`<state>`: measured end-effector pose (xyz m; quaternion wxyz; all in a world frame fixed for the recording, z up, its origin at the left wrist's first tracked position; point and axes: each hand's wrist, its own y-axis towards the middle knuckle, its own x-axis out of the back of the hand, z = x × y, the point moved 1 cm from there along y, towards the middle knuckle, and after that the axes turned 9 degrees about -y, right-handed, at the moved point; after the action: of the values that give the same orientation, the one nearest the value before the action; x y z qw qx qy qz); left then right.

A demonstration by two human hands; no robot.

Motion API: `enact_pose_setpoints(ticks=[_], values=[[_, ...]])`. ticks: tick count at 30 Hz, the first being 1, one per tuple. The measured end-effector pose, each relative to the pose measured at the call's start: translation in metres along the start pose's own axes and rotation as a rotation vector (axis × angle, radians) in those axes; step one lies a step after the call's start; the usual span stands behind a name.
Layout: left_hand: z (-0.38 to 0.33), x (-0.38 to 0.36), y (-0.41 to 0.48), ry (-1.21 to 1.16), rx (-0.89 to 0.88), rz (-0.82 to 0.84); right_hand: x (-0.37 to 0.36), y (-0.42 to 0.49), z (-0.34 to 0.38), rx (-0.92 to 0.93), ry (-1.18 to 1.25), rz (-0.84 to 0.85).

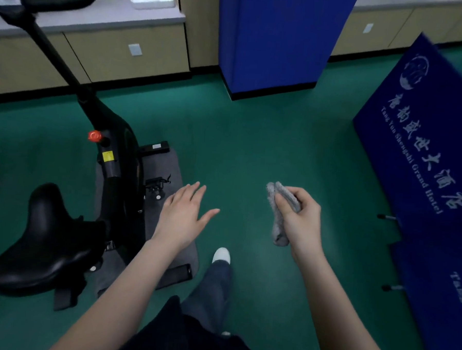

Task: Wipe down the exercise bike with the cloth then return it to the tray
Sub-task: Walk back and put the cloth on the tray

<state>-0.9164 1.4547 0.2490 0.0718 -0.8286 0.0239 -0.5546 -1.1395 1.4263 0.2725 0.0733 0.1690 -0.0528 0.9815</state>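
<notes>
Exercise bike point(118, 153) left of cloth point(280, 212)

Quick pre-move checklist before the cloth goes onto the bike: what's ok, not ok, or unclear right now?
1. Cloth held in right hand: ok, bunched in the fingers.
2. Left hand free: ok, open and empty.
3. Cloth touching exercise bike: not ok, held apart, to the bike's right.
4. Saddle unobstructed: ok, nothing on it.
5. Tray in view for the return: cannot tell, none identifiable.
6. Bike already wiped: cannot tell.

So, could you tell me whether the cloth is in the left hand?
No, the grey cloth is bunched in the right hand; the left hand is open and empty.
</notes>
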Motion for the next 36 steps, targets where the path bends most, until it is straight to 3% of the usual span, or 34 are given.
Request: enact_pose_setpoints(ticks=[9,15,26,36], values=[[0.005,0.029,0.169,-0.056,0.033,-0.066,-0.037,0.155,0.039,0.038,-0.092,0.020],[0.016,0.047,0.237,-0.048,0.076,-0.087,-0.054,0.246,0.055,0.047,-0.114,0.029],[0.031,0.060,0.369,-0.029,0.327,-0.119,-0.130,0.413,0.069,0.048,-0.072,0.283],[-0.014,0.087,0.529,0.019,0.376,-0.171,-0.139,0.592,0.100,0.061,-0.093,0.351]])
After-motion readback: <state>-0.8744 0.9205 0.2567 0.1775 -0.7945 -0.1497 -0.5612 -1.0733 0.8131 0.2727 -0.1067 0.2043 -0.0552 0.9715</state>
